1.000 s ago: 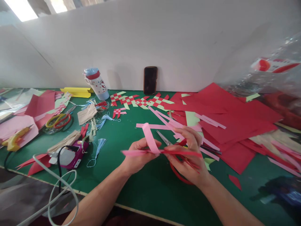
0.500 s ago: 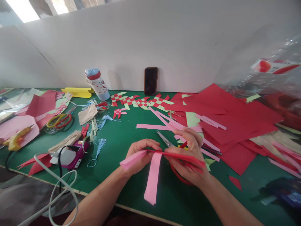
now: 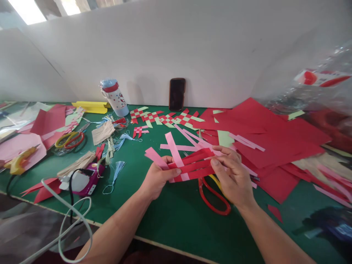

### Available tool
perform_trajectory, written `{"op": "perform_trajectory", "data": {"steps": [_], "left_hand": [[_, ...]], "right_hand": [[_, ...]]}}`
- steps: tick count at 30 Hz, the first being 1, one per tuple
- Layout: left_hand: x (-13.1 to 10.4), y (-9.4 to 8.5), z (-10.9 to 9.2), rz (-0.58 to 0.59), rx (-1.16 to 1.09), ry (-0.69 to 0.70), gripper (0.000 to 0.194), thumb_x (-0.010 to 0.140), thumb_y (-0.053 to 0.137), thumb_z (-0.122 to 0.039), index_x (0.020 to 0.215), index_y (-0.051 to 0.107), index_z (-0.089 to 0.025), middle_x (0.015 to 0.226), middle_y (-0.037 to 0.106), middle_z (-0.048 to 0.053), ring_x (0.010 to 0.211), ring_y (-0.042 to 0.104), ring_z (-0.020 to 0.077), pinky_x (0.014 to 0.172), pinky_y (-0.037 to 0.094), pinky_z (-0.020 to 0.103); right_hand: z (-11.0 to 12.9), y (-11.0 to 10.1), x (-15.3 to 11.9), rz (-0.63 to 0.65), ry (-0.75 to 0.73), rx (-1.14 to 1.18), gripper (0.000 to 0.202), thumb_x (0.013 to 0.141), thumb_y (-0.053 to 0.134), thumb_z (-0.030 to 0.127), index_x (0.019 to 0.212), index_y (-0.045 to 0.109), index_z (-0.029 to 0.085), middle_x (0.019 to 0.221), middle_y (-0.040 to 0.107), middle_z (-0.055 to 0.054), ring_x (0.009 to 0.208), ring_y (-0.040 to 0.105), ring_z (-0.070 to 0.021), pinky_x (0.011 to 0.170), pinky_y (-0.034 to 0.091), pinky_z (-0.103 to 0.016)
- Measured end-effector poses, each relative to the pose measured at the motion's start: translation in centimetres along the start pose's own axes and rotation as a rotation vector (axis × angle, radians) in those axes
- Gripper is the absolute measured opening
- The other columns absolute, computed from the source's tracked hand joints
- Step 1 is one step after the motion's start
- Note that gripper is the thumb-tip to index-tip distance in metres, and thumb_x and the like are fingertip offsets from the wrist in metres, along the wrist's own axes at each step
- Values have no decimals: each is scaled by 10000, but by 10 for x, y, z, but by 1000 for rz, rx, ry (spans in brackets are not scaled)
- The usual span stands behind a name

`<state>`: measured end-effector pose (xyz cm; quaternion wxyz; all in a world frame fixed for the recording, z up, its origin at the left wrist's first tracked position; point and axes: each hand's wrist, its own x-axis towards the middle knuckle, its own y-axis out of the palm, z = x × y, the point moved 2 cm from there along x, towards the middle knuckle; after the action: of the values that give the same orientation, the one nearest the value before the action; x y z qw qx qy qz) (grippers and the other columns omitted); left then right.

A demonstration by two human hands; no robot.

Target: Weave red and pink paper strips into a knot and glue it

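Observation:
Between my hands is a partly woven piece of red paper strips (image 3: 196, 167), with pink paper strips (image 3: 175, 149) threaded across its left end. My left hand (image 3: 158, 178) pinches that woven end, thumb on top. At the other end, my right hand (image 3: 232, 174) holds the free tips of the red strips between thumb and fingers. Under the paper and my right hand lie scissors with red and yellow handles (image 3: 213, 200); their blades are mostly hidden. Loose pink strips (image 3: 180, 147) lie just behind the woven piece.
Finished red-and-green woven fish shapes (image 3: 168, 120) line the back, before an upright phone (image 3: 177, 94) and a bottle (image 3: 115, 98). Red sheets (image 3: 275, 143) cover the right. Leftward are tassels (image 3: 118, 171), more scissors (image 3: 69, 140), a purple device (image 3: 92, 179) and a glue gun (image 3: 18, 163).
The woven piece has turned from edge-on to face me, its red strips fanned out. One pink strip that hung down now points up and away. My right hand has shifted to the strip tips.

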<state>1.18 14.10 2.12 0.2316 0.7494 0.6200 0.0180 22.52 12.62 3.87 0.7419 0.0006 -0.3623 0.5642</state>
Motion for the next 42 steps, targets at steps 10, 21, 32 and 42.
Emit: {"op": "perform_trajectory", "data": {"steps": [10,21,32,42], "left_hand": [[5,-5,-4,-39,-130,-14,403,553,899,-222,844,632,-139,740,711,15,605,642,107,587,507,202],[8,-10,-2,-92,-151,9,423,545,899,-224,875,652,-132,801,734,55,696,692,162,667,559,262],[8,-11,-9,-162,-212,49,431,500,907,-220,820,631,-137,734,721,31,630,677,146,606,550,240],[13,-22,-10,-183,-314,112,427,559,881,-202,885,611,-142,800,724,40,711,702,153,697,568,254]], "right_hand": [[0,-18,12,-19,19,-131,186,918,541,378,985,638,235,1104,646,-77,1021,632,-224,844,528,-354],[-13,-43,-49,481,-9,-729,370,907,451,456,1110,616,195,1012,726,-127,888,698,-291,714,566,-398],[-1,-18,-35,610,6,-776,397,831,543,299,1202,565,159,1061,709,-139,946,701,-306,744,561,-404],[-5,-57,-29,470,339,-516,495,754,627,375,1233,559,272,1088,721,-81,924,719,-297,664,586,-368]]}}
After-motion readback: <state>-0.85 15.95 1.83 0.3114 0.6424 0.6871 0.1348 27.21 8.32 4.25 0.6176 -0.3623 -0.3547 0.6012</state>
